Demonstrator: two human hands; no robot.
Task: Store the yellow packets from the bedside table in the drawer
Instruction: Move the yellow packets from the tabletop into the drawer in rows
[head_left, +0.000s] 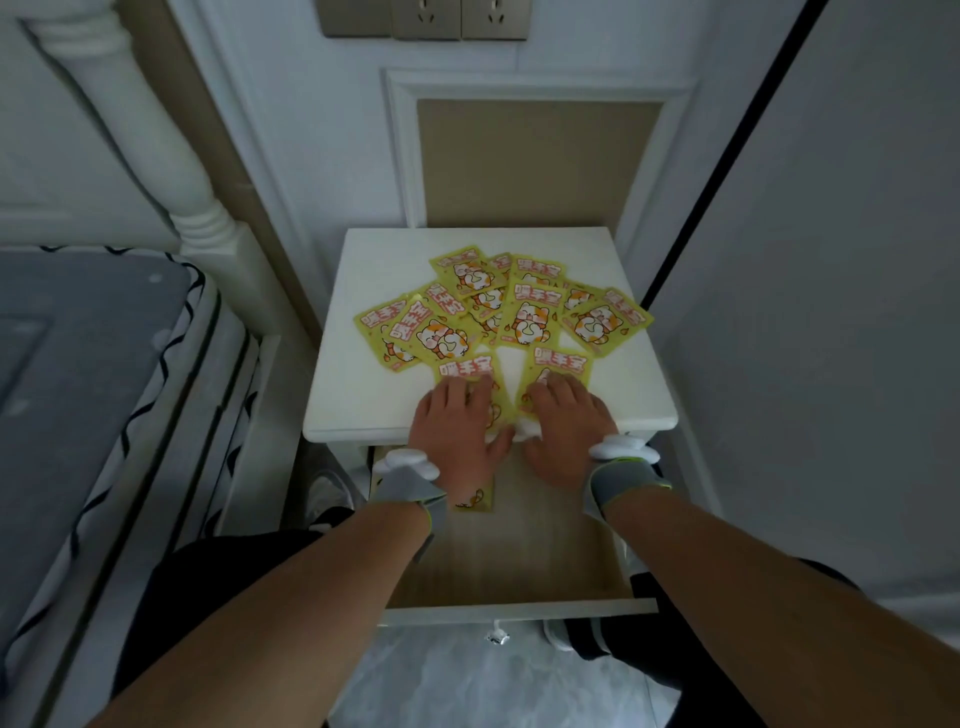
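- Head view: flat, glossy yellow packets (519, 306) with a cartoon cat print lie fanned and overlapping on the smooth white bedside table (639, 384), just beyond both hands.
- The left hand (457, 421) rests palm-down, fingers spread, on one near packet (467, 366) at the table's front edge; the right hand (563, 423) lies the same way on its neighbour (563, 361) — neither pinches anything.
- Both forearms reach forward, each wrist in a grey band.
- Beneath the wrists, the open pale wooden drawer (519, 571) holds one packet (475, 499), partly hidden under the left wrist.
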